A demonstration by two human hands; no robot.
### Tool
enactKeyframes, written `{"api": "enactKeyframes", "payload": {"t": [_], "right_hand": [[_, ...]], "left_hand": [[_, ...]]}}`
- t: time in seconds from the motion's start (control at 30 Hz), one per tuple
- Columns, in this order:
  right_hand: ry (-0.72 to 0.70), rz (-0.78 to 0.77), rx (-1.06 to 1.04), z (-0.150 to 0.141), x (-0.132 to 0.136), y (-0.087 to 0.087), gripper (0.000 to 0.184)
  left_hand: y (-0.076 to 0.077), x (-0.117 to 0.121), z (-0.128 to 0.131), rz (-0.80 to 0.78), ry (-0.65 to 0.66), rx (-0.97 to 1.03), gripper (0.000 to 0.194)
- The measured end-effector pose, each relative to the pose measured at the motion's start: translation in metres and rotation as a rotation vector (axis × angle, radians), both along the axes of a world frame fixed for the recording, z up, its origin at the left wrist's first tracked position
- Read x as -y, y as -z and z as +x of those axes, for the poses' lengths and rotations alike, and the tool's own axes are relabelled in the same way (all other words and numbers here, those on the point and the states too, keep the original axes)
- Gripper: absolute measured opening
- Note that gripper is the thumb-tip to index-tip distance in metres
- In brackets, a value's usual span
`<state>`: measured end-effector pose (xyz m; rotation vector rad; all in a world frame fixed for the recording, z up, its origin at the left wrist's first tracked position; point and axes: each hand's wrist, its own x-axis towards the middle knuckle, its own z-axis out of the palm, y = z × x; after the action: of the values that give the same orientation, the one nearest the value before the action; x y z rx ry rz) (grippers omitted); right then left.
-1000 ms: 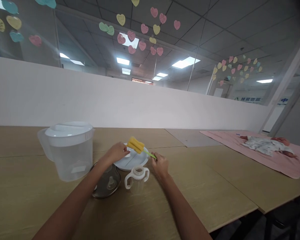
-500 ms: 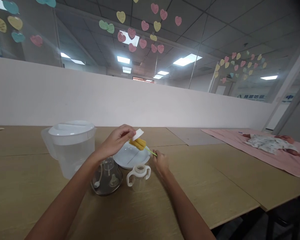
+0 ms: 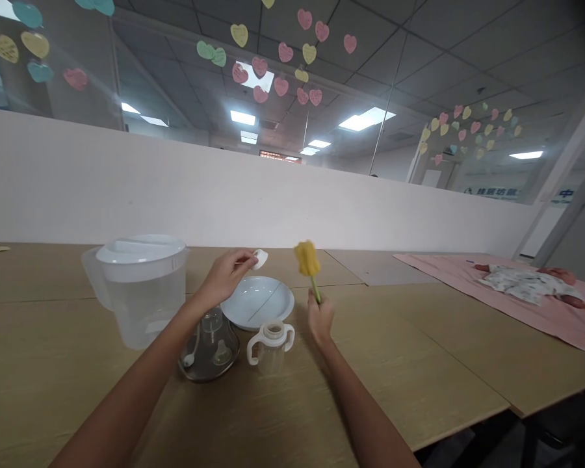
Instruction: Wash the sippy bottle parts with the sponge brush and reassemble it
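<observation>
Between the fingers of my left hand [image 3: 229,276] is a small white ring-shaped part, probably a bottle collar [image 3: 260,259], held above the back of a white bowl [image 3: 234,305]. My right hand [image 3: 320,316] grips the green handle of a bottle brush [image 3: 307,260], whose yellow sponge head points up, apart from the collar. In front of the bowl stands a clear baby bottle [image 3: 272,351] with two white handles and an open top. Left of it, a dark tray [image 3: 207,367] bears a clear nipple [image 3: 222,353], a straw piece with a weighted end and a clear cover, partly behind my left forearm.
A lidded clear pitcher [image 3: 149,305] of water stands at the left. On the right, a doll [image 3: 521,281] in patterned clothes lies on a pink cloth [image 3: 443,276]. A grey mat [image 3: 370,268] lies toward the back, before a white wall [image 3: 224,195].
The brush has come away from the white collar, swinging right and upright in my right hand. My left hand has moved slightly left and turned the collar.
</observation>
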<state>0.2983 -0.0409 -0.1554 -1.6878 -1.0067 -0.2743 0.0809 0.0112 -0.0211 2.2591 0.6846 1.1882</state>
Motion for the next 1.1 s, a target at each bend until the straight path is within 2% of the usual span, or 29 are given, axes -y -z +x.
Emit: {"api": "enactKeyframes", "payload": {"t": [0.07, 0.13, 0.2, 0.3, 0.37, 0.5, 0.67, 0.8, 0.93, 1.03, 1.1], "right_hand": [[0.021, 0.056, -0.055, 0.005, 0.001, 0.0, 0.049], [0.023, 0.05, 0.008, 0.006, 0.002, 0.002, 0.047], [-0.01, -0.02, 0.155, 0.001, 0.002, 0.004, 0.043], [-0.049, -0.194, 0.37, -0.012, 0.0, 0.004, 0.041], [-0.015, -0.316, 0.417, -0.017, -0.001, 0.001, 0.038], [0.084, -0.436, 0.295, -0.006, -0.001, -0.005, 0.028], [0.149, -0.339, 0.139, 0.013, 0.004, -0.004, 0.036], [0.054, -0.223, 0.295, 0.001, 0.003, -0.001, 0.037], [0.037, -0.295, 0.352, -0.009, -0.002, 0.001, 0.034], [0.096, -0.35, 0.247, -0.002, -0.002, 0.002, 0.03], [0.153, -0.333, 0.18, 0.005, 0.0, 0.002, 0.033]], "left_hand": [[0.0, 0.001, -0.001, -0.13, 0.046, 0.043, 0.036], [-0.001, 0.003, -0.002, -0.283, 0.119, 0.09, 0.039], [-0.002, 0.008, -0.004, -0.4, 0.19, 0.113, 0.041], [-0.006, 0.016, -0.005, -0.481, 0.27, 0.127, 0.043], [-0.01, 0.021, -0.006, -0.502, 0.291, 0.152, 0.04], [-0.017, 0.025, -0.008, -0.517, 0.229, 0.245, 0.032], [-0.013, 0.021, -0.009, -0.514, 0.164, 0.211, 0.036], [-0.004, 0.016, -0.005, -0.504, 0.155, 0.14, 0.042], [-0.002, 0.016, -0.001, -0.509, 0.206, 0.154, 0.043], [-0.003, 0.016, -0.002, -0.545, 0.163, 0.22, 0.042], [-0.003, 0.014, -0.004, -0.546, 0.137, 0.239, 0.041]]}}
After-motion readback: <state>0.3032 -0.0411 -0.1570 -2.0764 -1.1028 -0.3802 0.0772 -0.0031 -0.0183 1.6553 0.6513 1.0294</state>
